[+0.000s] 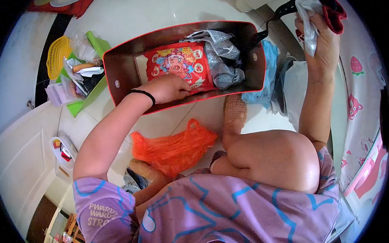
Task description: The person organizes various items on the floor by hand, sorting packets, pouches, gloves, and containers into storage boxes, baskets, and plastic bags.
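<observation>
A long box [182,28] with a dark brown inside and red rim stands on the floor in front of me. My left hand [170,89] reaches over its near wall, fingers curled against a shiny red printed bag [175,60] with a cartoon figure. The fingertips are partly hidden. Beside that bag lies a crumpled silvery-grey cloth [222,62] with black material. Raised at the upper right, my right hand [322,52] is closed around a bundle: a whitish plastic piece [308,14], a dark red velvety piece [332,14] and a black strap [280,11] with holes, hanging toward the box.
An orange plastic bag [174,145] lies on the tiles between my feet. Left of the box are a green bin [88,97] with mixed items and a yellow basket [58,55]. Blue [270,71] and white plastic bags [296,88] lie on the right, near a patterned curtain [356,94].
</observation>
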{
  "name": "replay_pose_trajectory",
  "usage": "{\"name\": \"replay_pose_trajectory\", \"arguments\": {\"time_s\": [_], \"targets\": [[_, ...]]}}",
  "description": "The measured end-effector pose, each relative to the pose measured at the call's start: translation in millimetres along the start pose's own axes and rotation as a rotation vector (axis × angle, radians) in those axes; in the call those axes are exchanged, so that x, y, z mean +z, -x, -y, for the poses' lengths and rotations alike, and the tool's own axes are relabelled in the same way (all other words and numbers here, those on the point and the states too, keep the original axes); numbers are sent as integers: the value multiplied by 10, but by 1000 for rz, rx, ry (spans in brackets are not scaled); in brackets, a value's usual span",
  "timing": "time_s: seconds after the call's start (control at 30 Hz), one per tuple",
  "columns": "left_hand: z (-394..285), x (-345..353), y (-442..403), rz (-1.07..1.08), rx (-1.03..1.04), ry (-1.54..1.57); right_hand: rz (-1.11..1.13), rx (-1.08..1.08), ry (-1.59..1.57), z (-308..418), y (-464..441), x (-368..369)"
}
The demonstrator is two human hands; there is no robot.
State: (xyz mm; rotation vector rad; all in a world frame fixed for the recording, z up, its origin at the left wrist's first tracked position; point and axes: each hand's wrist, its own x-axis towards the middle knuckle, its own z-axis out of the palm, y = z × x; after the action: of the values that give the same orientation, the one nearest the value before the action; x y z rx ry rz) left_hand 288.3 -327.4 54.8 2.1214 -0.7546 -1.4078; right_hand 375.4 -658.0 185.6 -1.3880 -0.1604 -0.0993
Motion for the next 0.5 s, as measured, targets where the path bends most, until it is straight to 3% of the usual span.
{"name": "replay_pose_trajectory", "arguments": {"time_s": [0.07, 0.1, 0.17, 0.27, 0.33, 0.37, 0.4, 0.43, 0.5], "targets": [[-52, 2, -22, 38, -8, -123, -216, 82, 92, -13, 9, 22], [-108, -7, 3, -29, -50, -163, -217, 82, 91, -14, 12, 15], [-112, -5, 13, -95, -89, -204, -88, 55, 17, -16, 17, 2], [-16, -14, 63, -263, -202, -143, -108, 25, 63, -5, 6, -92], [-107, -235, 236, -550, -236, -116, -60, 9, 40, 69, 14, -67], [-173, -424, 313, -550, -321, -224, -7, -10, 17, 89, 13, -50], [-40, -485, 371, -775, -180, -301, -308, 15, 119, 48, 12, -48], [-178, -677, 464, -785, -285, -395, -305, 15, 118, 46, 19, -76], [-76, -834, 561, -1006, 21, -429, -105, 8, -18, 70, 32, -173]]}}
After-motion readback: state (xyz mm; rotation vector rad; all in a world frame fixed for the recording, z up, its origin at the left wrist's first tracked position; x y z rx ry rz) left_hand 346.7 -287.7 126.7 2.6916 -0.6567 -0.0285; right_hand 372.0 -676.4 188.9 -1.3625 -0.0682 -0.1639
